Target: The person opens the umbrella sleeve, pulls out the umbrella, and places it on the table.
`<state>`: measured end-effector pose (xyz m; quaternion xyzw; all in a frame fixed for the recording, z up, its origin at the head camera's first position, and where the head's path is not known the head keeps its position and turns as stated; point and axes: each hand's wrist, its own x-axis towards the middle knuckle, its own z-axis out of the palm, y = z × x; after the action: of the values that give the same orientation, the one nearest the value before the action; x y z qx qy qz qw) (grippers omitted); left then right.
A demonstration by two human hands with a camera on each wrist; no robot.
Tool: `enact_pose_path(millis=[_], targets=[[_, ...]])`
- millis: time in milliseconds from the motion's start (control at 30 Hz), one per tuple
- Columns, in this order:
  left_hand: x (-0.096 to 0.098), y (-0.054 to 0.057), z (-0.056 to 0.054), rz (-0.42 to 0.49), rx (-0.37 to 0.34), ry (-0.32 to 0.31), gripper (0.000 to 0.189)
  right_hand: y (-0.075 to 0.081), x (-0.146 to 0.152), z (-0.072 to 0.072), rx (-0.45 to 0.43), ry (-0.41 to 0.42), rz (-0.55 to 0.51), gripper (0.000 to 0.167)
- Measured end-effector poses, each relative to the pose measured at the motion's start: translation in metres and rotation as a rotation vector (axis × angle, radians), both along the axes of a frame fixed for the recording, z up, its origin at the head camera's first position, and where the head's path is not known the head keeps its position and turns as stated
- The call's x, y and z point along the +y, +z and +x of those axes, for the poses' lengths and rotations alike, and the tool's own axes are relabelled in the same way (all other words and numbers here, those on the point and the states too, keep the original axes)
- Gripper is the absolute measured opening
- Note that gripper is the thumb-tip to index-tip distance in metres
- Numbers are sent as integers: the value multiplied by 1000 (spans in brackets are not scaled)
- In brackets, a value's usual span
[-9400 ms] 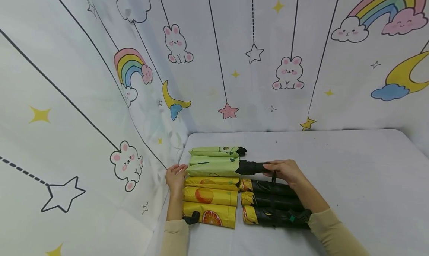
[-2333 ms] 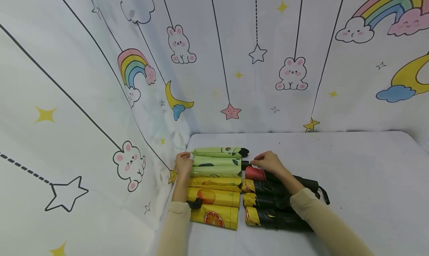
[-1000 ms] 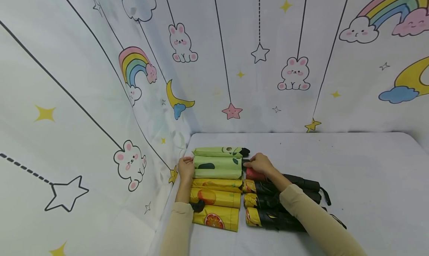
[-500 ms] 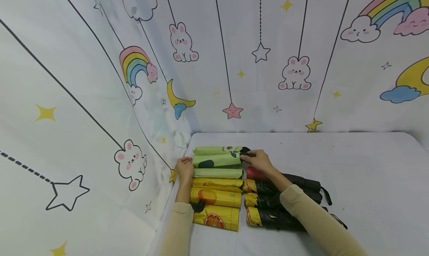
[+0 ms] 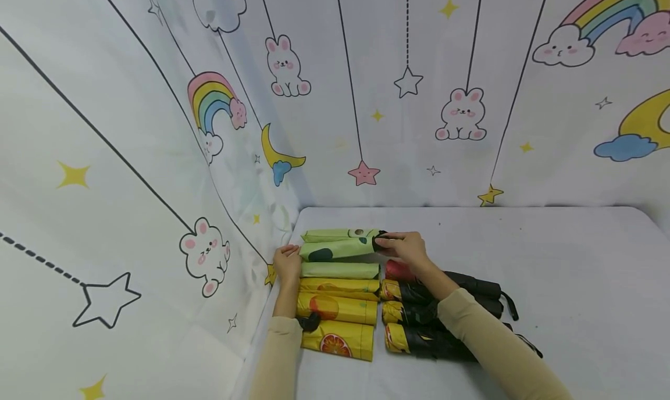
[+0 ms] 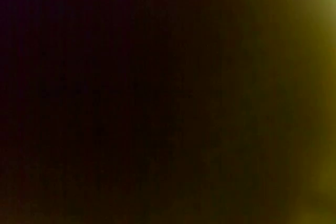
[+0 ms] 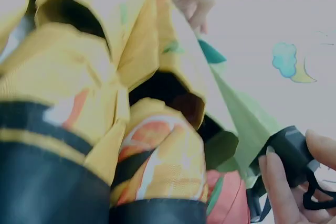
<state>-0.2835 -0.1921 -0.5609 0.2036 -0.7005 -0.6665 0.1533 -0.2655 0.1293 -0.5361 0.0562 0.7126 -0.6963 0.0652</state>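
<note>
My right hand (image 5: 405, 247) pinches the black handle (image 7: 289, 150) of a folding umbrella in a light-green sleeve (image 5: 337, 250) with dark leaf print. The handle end is tilted up, and a strap loop hangs from it in the right wrist view. At the sleeve's far left end my left hand (image 5: 288, 263) has its fingers bent against the tip, apparently gripping it. Directly behind lies another green avocado-print umbrella (image 5: 335, 235). A flat green sleeve (image 5: 340, 270) lies in front. The left wrist view is too dark to read.
Several yellow fruit-print sleeves (image 5: 337, 310) lie in a column nearer me. Right of them lie black umbrellas with yellow ends (image 5: 398, 337) and one with a red end (image 5: 398, 270), beneath my right forearm. A printed curtain (image 5: 335, 97) borders the white table (image 5: 549, 260).
My right hand has taken the green-sleeved umbrella's handle and moved it up and away from the flat green sleeve, tilting it. Earlier, a red-ended black umbrella came to lie at the right.
</note>
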Motion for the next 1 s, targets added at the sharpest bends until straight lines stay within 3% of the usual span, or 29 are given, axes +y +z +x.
enact_pose_path(millis=[367, 1000], targets=[[2, 1, 1, -40, -8, 16, 39, 5, 12, 5, -112, -48, -138, 55], [1, 6, 1, -27, -12, -2, 41, 11, 33, 10, -81, -25, -235, 48]])
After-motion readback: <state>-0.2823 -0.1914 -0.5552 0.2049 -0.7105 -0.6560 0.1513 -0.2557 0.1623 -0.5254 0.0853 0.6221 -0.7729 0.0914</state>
